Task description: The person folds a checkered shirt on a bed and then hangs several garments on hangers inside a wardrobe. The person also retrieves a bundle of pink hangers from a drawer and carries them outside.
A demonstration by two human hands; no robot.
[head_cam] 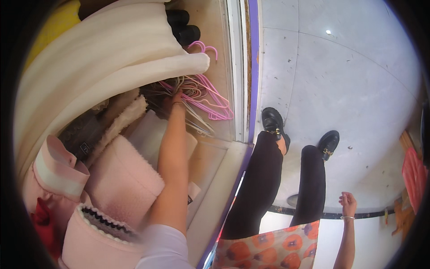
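My left hand reaches into a clothes cabinet and touches a tangled bunch of wire clothes hangers. The hangers are pink, peach and white and lie at the cabinet's front edge. Shadow and hangers hide most of my left fingers, so their grip is unclear. Above the hand, a thick cream roll of fabric bulges outward. A fluffy pink folded garment lies beside my left forearm. My right hand, with a bangle at the wrist, hangs over the floor, empty, its fingers loosely curled.
A white sliding-door track and a purple edge border the cabinet. Pink clothing with a white band and a pink fabric piece with a scalloped rim fill the lower left. A red plastic bag hangs at far right.
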